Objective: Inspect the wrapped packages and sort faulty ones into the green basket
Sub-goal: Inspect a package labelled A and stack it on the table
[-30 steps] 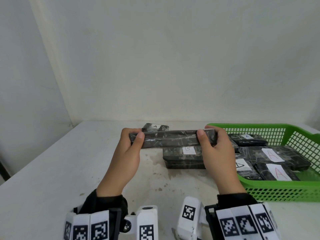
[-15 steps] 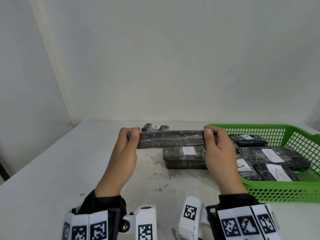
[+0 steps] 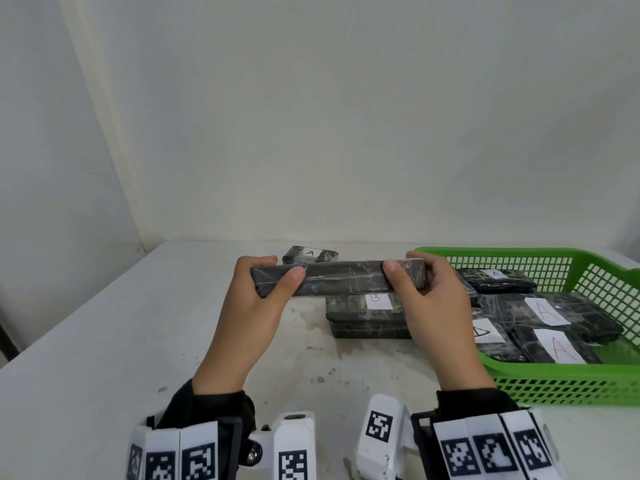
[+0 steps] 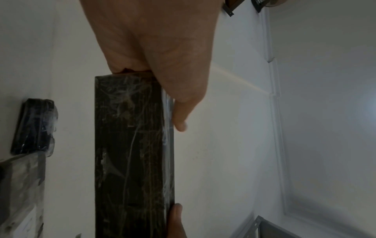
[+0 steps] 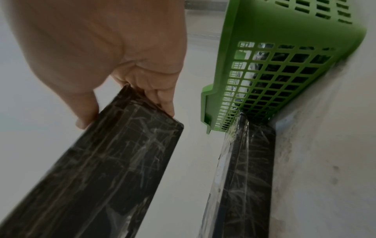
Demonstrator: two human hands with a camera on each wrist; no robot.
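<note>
Gripping opposite ends, the left hand (image 3: 258,299) and right hand (image 3: 438,303) hold a wrapped package (image 3: 341,281) edge-on above the counter (image 3: 104,341), just left of the green basket (image 3: 568,393).

White surface (image 3: 104,341), stained and speckled with grey-brown marks near its middle; it butts into a corner of plain off-white walls (image 3: 346,116). Left wrist view: thin white conduit (image 4: 274,112) running along the wall, dark bracket (image 4: 228,11) at the top edge, grey metal frame piece (image 4: 264,228) at the bottom.
</note>
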